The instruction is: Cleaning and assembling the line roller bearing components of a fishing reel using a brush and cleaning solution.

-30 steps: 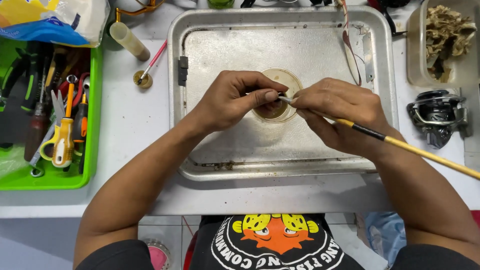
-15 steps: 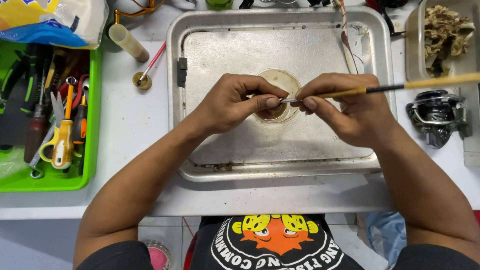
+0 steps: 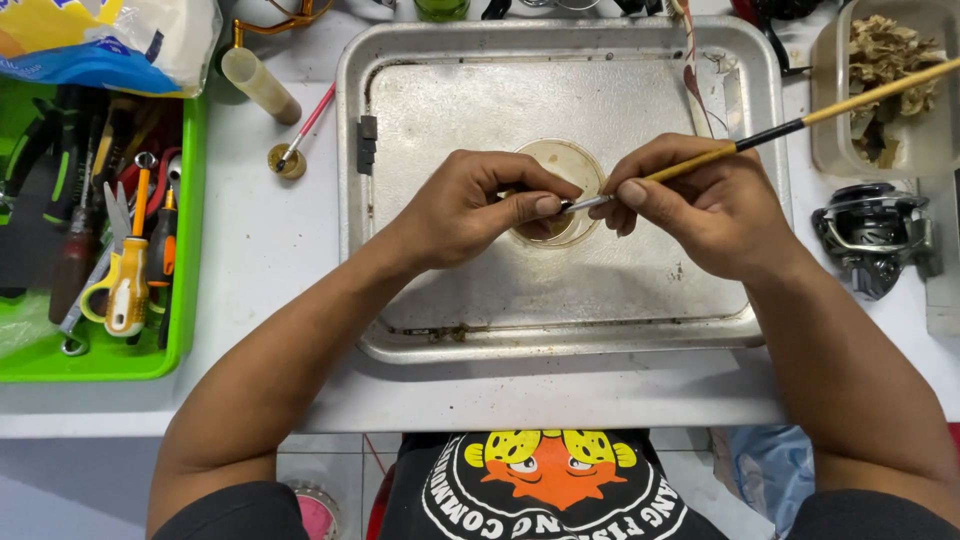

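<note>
Your right hand [image 3: 700, 205] has swung the brush [image 3: 740, 145] handle up to the far right, its tip still at the small part pinched in your left hand [image 3: 470, 205] over the dish [image 3: 585, 165].

White worktable [image 3: 250, 250] under even light, pale tiled floor [image 3: 60, 480] below its front edge.

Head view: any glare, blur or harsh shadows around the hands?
Head view: light is even and soft, only faint shadows under the left hand and right hand; mild dull sheen on the scuffed rectangular metal tray, no blown glare; the thin yellow-and-black-handled paintbrush is sharp, no motion blur.
</note>
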